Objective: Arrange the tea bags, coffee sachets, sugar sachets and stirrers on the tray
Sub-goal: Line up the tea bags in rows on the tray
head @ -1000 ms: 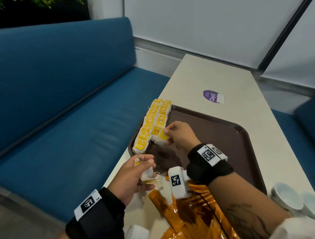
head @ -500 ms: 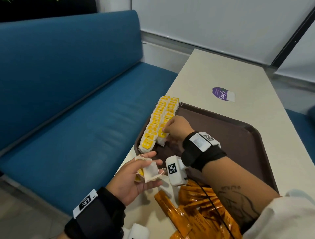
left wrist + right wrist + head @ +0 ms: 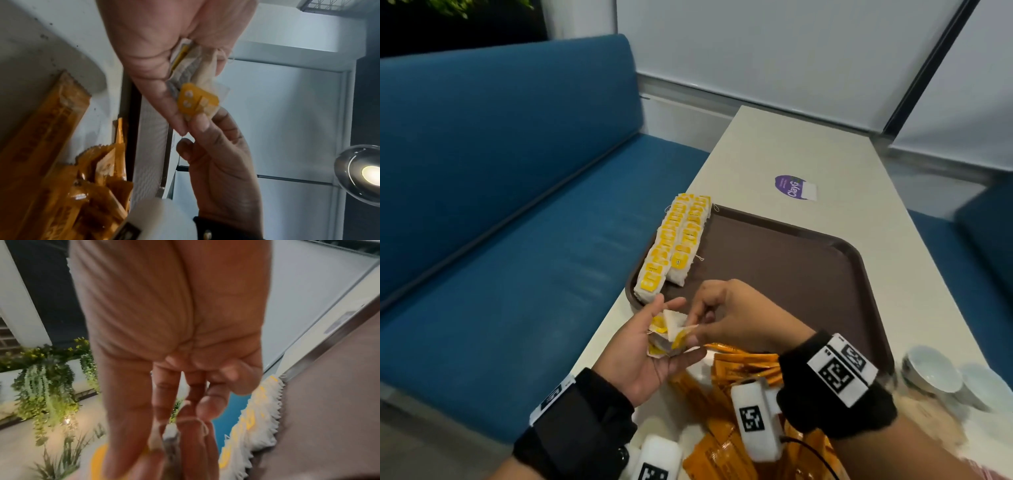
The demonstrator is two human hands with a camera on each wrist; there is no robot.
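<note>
A blue bench (image 3: 500,212) runs along the left of the pale worktop (image 3: 791,144). On the worktop, the brown tray (image 3: 808,274) carries two rows of tea bags (image 3: 674,243) with yellow tags, packed on edge along its left rim. Just in front of the tray's near-left corner the left hand (image 3: 643,353) is held palm up, fingers loosely curled under a small stack of bags (image 3: 666,334) — white pouches with yellow tags. The right hand (image 3: 729,318) meets it from the right, thumb and forefinger pinching one yellow tag (image 3: 197,99) at the edge of that stack; its other fingers are bent and hold nothing. Below both hands, orange coffee sachets (image 3: 739,370) lie in a loose heap on the worktop, off the tray. Farther right, near the tray's near-right corner, two white cups (image 3: 941,373) stand — and beyond the tray lies a purple sticker (image 3: 791,186).
</note>
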